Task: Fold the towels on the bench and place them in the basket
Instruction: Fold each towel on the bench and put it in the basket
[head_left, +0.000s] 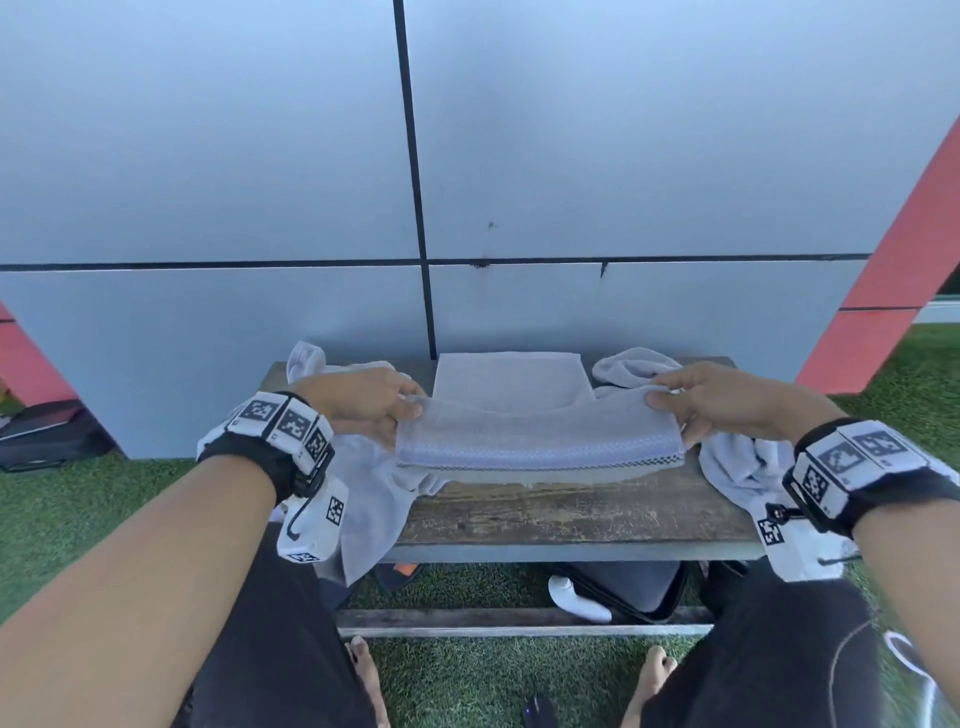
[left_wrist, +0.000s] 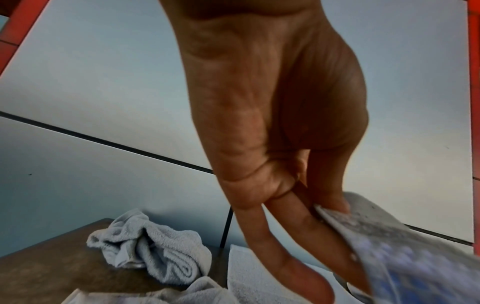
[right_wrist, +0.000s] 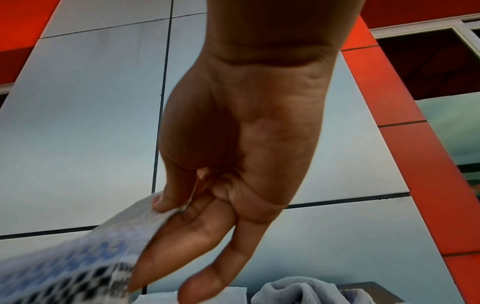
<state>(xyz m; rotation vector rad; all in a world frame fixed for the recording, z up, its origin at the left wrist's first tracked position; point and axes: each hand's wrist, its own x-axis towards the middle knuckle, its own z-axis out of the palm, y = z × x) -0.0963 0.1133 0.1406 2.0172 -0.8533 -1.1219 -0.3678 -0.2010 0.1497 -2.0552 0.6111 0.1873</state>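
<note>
1. Outdoors, a person faces a weathered wooden bench (head_left: 571, 512) set against a grey panelled wall (head_left: 208, 156), on green artificial turf (head_left: 78, 509).
2. Both hands hold one pale grey towel (head_left: 537, 441) just above the bench, stretched flat between them, its chequered border toward the person.
3. At the towel's left end, the left hand (head_left: 363, 402) pinches it, thumb on top and fingers beneath.
4. At the towel's right end, the right hand (head_left: 727, 397) pinches it in the same way.
5. Behind the held towel, a folded towel (head_left: 511, 376) lies flat on the bench near the wall.
6. Crumpled towels lie at either side: one at the left end (head_left: 363, 493), draping over the front edge, and one at the right end (head_left: 737, 467).
7. Under the bench sits a dark bag (head_left: 628, 587) with a white object beside it.
8. No basket shows in any view.
9. Each wrist wears a black band carrying white blocks printed with black square markers.
</note>
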